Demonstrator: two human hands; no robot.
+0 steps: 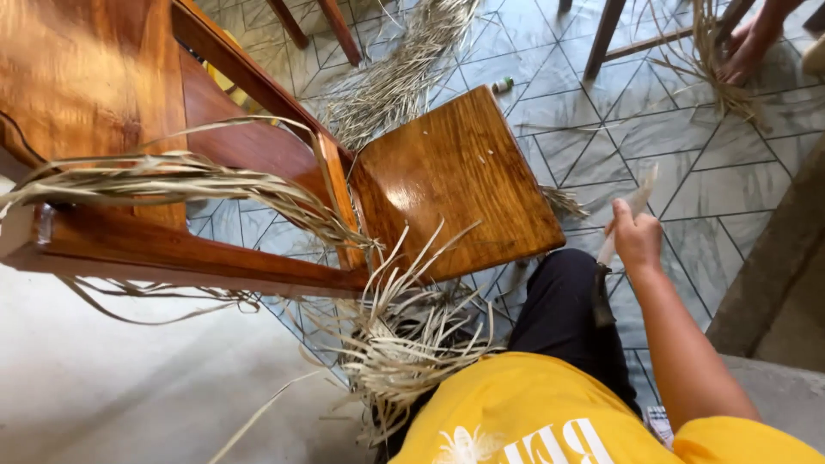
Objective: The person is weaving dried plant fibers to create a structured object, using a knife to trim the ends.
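Observation:
My right hand (637,238) is closed around a pale flat strip of dried palm leaf (634,203) that sticks up out of the fist, just right of a small varnished wooden stool (464,172). My left hand is out of sight. A bundle of dried palm strips (404,331) fans out at my lap, below the stool's near corner. More strips (172,180) drape over a wooden chair frame (172,253) at the left.
Loose straw (404,77) lies on the grey patterned tiled floor (687,146) beyond the stool. Another person's hand (748,47) handles fibres at the top right, near wooden chair legs (601,34). A small green-capped item (503,84) lies on the tiles.

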